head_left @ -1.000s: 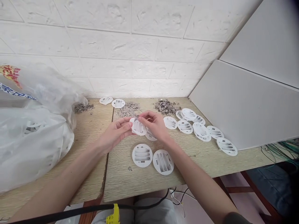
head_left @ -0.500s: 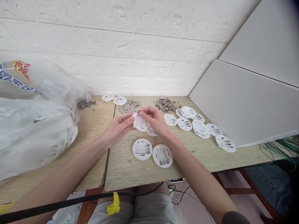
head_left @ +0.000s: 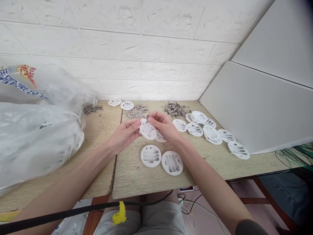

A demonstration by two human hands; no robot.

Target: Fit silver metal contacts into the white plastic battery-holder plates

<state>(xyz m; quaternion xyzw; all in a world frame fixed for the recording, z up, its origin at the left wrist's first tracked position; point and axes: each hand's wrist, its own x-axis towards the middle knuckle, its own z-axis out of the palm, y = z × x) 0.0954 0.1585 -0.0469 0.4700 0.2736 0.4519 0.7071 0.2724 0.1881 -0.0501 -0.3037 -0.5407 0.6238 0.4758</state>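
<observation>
White disc point(head_left: 148, 130): was tilted above the tabletop point(head_left: 132, 184);
Left hand point(head_left: 126, 135): grip was clamped on the disc's edge;
Right hand point(head_left: 161, 124): grip pinched a small metal piece point(head_left: 147, 117) at the disc's far edge.

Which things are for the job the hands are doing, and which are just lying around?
Probably for the job:
white disc in the left hand
small metal piece at the right hand
other white discs on the table
piles of metal bits

Probably just there:
black cable with a yellow tag
green wires
</observation>
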